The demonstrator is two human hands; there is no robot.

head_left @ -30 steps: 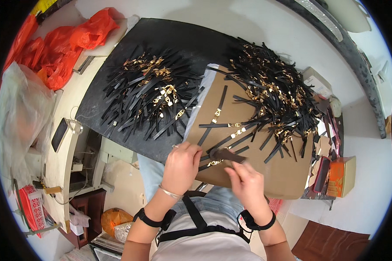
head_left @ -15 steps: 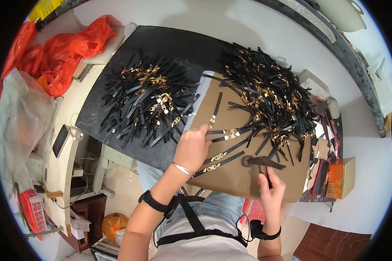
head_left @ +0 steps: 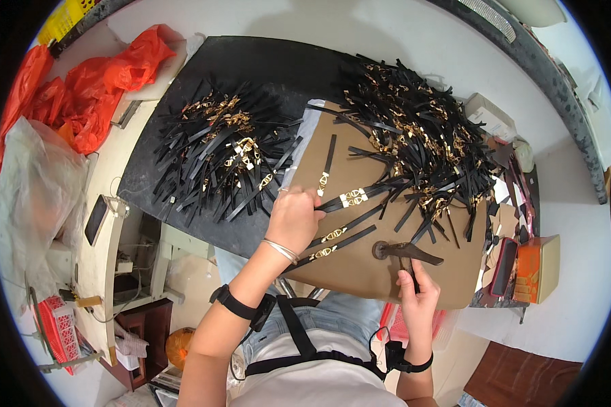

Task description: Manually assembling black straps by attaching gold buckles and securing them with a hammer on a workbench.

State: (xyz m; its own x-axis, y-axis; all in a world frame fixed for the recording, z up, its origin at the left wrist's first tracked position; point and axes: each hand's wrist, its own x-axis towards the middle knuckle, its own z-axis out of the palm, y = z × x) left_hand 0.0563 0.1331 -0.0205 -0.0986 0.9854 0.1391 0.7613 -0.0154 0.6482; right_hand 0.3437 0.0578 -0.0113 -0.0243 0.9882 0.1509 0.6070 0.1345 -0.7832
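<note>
Over board [head_left: 356, 271]: left fingers [head_left: 309, 201] pinch straps [head_left: 354, 197], seemingly; right fingers [head_left: 419, 271], hammer [head_left: 410, 251].

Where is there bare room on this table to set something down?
Bare: the black tabletop beyond the left pile; the brown board between the nearest straps and hammer. Crowded: under the right pile, around the left hand.

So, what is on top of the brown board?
Black straps with gold buckles, some loose, many piled; the right hand holds a hammer over it. The left hand hides some strap ends; the brown board under the pile cannot be seen.
</note>
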